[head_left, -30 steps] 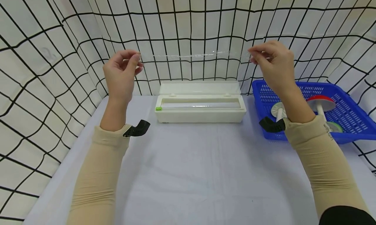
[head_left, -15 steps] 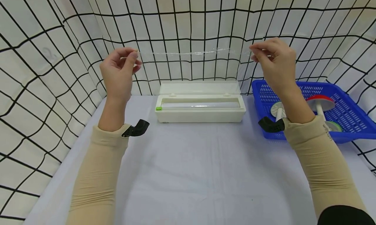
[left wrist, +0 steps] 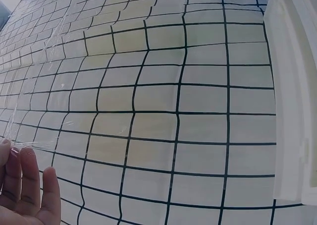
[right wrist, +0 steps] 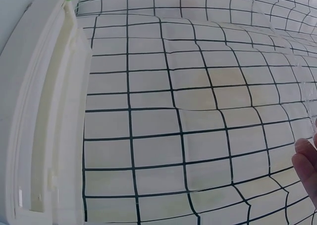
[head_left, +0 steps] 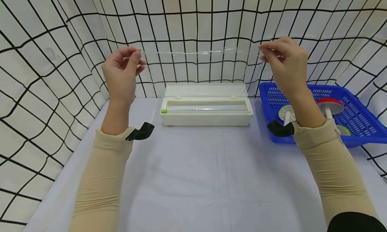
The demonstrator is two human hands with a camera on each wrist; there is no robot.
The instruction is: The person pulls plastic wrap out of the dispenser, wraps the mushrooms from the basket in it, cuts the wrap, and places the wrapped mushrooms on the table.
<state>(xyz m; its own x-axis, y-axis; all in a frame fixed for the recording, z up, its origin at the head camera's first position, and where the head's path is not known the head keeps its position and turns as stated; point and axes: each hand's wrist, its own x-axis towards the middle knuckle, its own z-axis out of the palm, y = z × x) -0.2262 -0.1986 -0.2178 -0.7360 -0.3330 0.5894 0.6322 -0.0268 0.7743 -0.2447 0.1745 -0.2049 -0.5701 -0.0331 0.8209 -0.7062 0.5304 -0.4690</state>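
A clear sheet of plastic wrap [head_left: 208,52] is stretched between my two hands, its upper edge a thin shiny line in the head view. My left hand [head_left: 122,74] pinches one corner between thumb and index finger. The opposite corner is pinched by my right hand [head_left: 284,65]. Both hands are raised well above the table. Below and beyond them stands a white plastic wrap dispenser [head_left: 207,119], lid tipped back, with a roll [head_left: 207,108] inside. A green slider [head_left: 164,111] sits at the left end of its front edge. Faint creases of the wrap show in both wrist views.
To the right is a blue perforated basket [head_left: 367,106]. Inside lie a red-rimmed disc on a white stem [head_left: 330,106], a pale disc with a stem [head_left: 286,113] and a green-edged round piece [head_left: 344,130]. Black-lined white netting [head_left: 196,27] encloses the back and sides of the white-covered table.
Both hands have risen slightly and drawn a little farther apart, with the plastic wrap lifted and pulled straighter between them. Dispenser and basket stay put.
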